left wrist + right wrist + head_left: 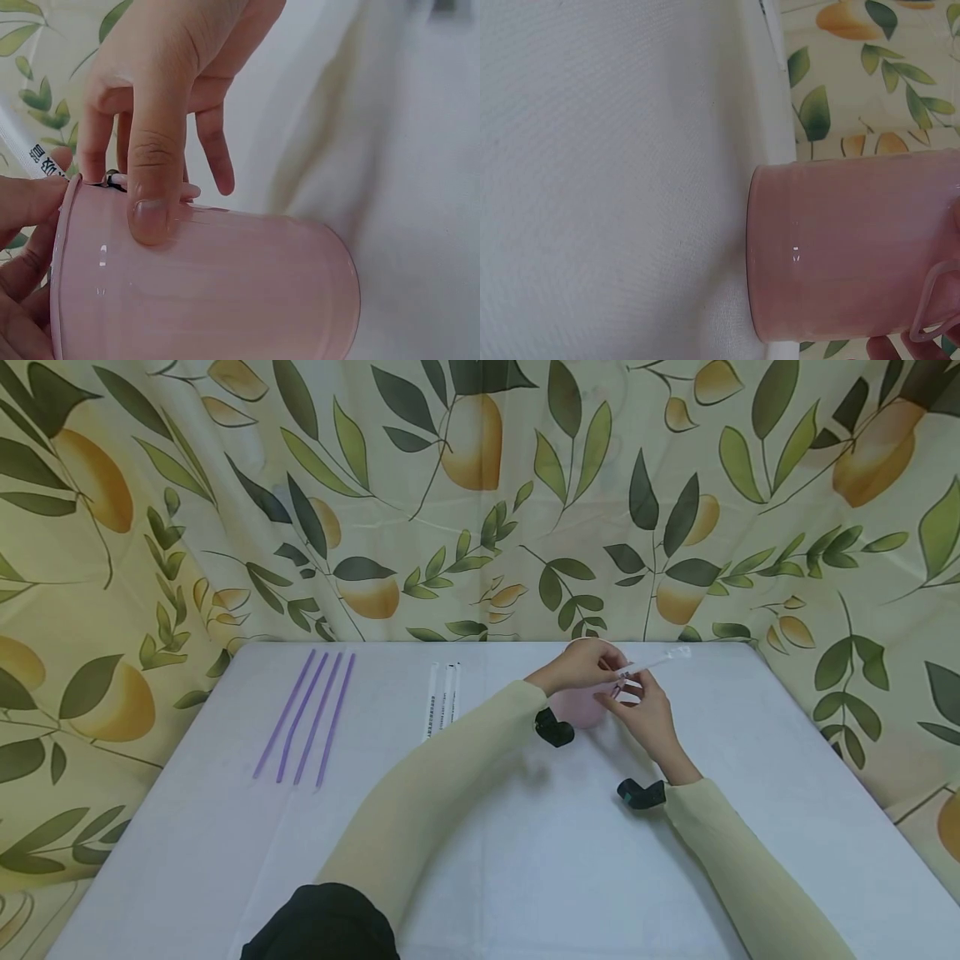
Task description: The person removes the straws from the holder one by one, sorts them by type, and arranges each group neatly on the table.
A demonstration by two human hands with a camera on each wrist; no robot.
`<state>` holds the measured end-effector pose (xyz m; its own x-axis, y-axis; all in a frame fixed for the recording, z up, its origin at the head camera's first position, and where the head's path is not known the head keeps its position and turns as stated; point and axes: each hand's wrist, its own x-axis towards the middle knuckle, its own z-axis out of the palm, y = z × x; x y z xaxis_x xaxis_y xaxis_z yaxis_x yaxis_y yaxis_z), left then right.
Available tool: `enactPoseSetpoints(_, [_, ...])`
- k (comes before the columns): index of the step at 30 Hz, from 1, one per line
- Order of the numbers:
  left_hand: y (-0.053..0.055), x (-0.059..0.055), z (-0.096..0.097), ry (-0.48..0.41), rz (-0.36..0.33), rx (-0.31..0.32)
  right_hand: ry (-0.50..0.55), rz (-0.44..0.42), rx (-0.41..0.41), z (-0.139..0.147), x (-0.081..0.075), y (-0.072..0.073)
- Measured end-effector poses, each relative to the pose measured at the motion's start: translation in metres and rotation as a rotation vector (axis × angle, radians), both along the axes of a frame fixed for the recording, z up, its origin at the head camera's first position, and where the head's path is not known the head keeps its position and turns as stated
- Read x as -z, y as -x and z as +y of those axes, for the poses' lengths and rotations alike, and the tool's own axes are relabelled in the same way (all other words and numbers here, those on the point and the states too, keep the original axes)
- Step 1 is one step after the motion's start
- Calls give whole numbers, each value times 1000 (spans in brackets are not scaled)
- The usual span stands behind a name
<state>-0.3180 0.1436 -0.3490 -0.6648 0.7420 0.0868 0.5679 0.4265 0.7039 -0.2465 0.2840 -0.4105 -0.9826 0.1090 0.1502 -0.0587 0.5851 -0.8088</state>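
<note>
Near the table's back edge stands a pink cup point(577, 708) with a looped handle point(930, 300) on its side. My left hand point(583, 663) is over the rim and pinches a wrapped straw point(660, 660), white with black print, slanting up to the right. In the left wrist view, the straw point(30, 142) passes behind the left fingers point(30, 202). My right hand point(645, 710) holds the cup by the handle side. Its thumb point(150, 217) lies on the outer wall and its index finger reaches the rim. The inside of the cup is hidden.
Several purple straws point(306, 718) lie side by side on the left of the white table point(525, 877). More wrapped straws point(442, 697) lie at the middle, partly behind my left sleeve point(427, 785). A patterned curtain point(480, 552) hangs behind the table.
</note>
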Motion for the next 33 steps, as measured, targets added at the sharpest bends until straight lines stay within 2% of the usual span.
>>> enactPoseSetpoints(6, [-1, 1, 0, -24, -18, -24, -3, 1, -4, 1, 1, -1])
enactPoseSetpoints(12, [0, 3, -1, -147, -96, -42, 2, 29, -19, 1, 1, 0])
enactPoseSetpoints(15, [-1, 4, -2, -194, -112, -68, 12, 33, -25, 1, 1, 0])
enactPoseSetpoints(23, [-5, 1, -5, -288, -51, -170, 1, 50, -28, 1, 1, 1])
enactPoseSetpoints(26, [-4, 1, -5, -331, -51, -207, 5, 49, -25, 1, 2, 1])
enactPoseSetpoints(33, [0, -6, -8, -433, -49, -234, 18, 14, -19, 1, 0, 0])
